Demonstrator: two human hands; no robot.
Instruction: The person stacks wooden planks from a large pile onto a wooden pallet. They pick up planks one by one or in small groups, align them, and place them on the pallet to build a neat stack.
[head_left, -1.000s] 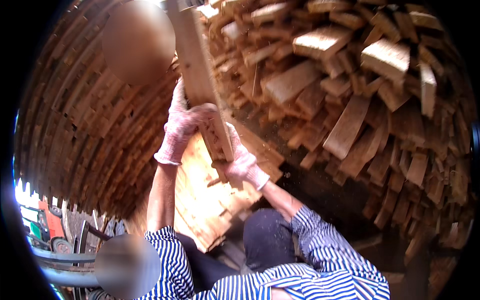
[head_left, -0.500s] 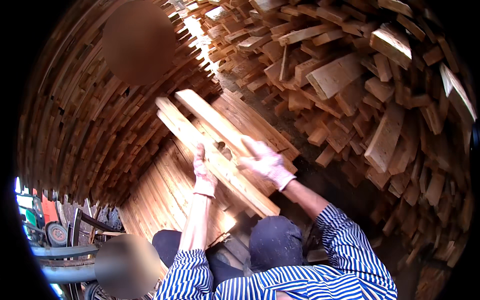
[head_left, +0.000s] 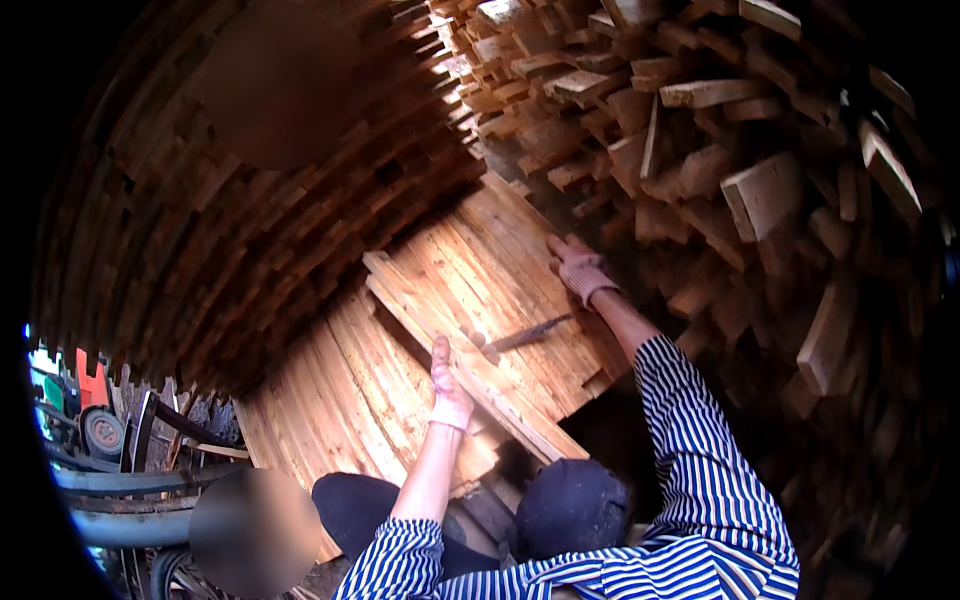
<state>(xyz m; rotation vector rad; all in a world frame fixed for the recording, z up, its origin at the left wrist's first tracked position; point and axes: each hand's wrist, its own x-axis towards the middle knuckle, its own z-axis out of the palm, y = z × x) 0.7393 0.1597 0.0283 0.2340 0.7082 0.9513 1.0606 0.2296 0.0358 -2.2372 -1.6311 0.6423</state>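
My left hand (head_left: pixel 452 390), in a light work glove, is closed around a long wooden plank (head_left: pixel 515 410). The thumb lies on the near side and fingertips show past the far side. The plank slants from upper left to lower right above a layer of boards (head_left: pixel 335 385) laid side by side. At the layer's far right edge is my gloved right hand (head_left: pixel 582 272), fingers stretched out over the board there. A dark narrow strip (head_left: pixel 535 332) shows on the boards between the hands; I cannot tell what it is.
A tall wall of stacked planks (head_left: pixel 240 240) rises at the left. Jumbled board ends (head_left: pixel 765 195) jut out on the right. Blue-grey metal bars (head_left: pixel 130 520) and a wheel (head_left: pixel 103 432) stand at the lower left. My dark-clothed knees (head_left: pixel 572 508) are close below the plank.
My right hand has let go of a second plank and moved right to the layer's edge. The left hand still holds its plank, now lower in view. The whole view has shifted.
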